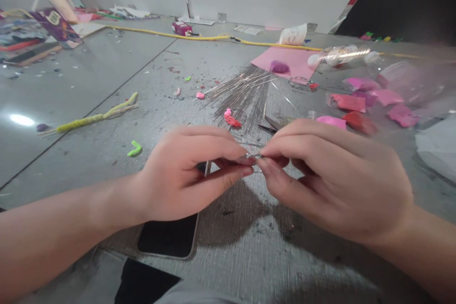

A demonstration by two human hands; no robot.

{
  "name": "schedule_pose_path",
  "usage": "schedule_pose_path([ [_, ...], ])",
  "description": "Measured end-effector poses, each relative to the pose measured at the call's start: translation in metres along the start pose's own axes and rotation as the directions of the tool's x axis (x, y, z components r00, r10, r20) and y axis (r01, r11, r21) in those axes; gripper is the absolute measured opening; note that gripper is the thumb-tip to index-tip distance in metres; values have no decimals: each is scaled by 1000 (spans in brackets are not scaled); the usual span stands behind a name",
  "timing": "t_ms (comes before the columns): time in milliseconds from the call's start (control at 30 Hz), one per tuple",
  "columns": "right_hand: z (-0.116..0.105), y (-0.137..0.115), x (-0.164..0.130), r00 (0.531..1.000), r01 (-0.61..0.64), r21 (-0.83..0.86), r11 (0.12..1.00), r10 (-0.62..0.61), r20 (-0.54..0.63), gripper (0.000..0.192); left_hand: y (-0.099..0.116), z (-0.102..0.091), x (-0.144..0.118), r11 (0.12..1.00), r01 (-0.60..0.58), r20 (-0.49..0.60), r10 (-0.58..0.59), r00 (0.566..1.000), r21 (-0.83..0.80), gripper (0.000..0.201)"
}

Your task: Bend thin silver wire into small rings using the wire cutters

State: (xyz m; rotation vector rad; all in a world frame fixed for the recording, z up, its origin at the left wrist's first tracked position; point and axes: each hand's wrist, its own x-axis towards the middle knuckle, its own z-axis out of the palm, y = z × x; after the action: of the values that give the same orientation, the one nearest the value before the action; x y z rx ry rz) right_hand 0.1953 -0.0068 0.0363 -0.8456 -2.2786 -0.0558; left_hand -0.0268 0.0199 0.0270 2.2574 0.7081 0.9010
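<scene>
My left hand (188, 171) and my right hand (335, 180) meet in the middle of the view. Both are closed in a pinch on a short piece of thin metal wire (254, 155), whose ends are hidden by the fingers. Just beyond the fingertips lies a fanned bundle of thin straight wires (245, 92). A small pink and red clay-like piece (232, 118) rests by its near end. The dark blades of a cutting tool (272, 123) show behind my right hand, which covers the rest of it. Below my left wrist lies a phone (169, 237) with a dark screen.
Several pink and red clay packets (347, 102) lie at right, near a clear plastic bottle (344, 55). A purple lump (280, 66) sits on pink paper (261, 59). At left are a yellow-green wrapped stalk (83, 122) and a green bit (134, 148). A yellow cord (160, 34) crosses behind.
</scene>
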Motion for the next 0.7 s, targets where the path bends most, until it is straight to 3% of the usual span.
schedule_pose_path([
  [167,-2,-6,3,987,-158,165,973,157,22,9,4,-4,1,992,-118,-7,118,993,50,13],
  [267,-2,-12,5,953,-298,314,902,298,49,11,1,-5,1,976,-191,-6,192,981,101,16],
  [400,-5,-15,10,865,-501,479,721,429,260,14,-9,-8,-3,924,-334,-11,342,940,187,23],
  [500,-5,-12,11,820,-572,532,625,437,369,18,-14,-10,-5,876,-406,6,419,908,262,28],
  [600,-2,-10,9,884,-467,506,725,397,247,15,-13,-8,-5,894,-370,-29,389,921,251,30],
  [700,1,-5,5,984,-172,272,947,179,1,12,-14,-2,-3,972,-202,-170,220,960,115,23],
])
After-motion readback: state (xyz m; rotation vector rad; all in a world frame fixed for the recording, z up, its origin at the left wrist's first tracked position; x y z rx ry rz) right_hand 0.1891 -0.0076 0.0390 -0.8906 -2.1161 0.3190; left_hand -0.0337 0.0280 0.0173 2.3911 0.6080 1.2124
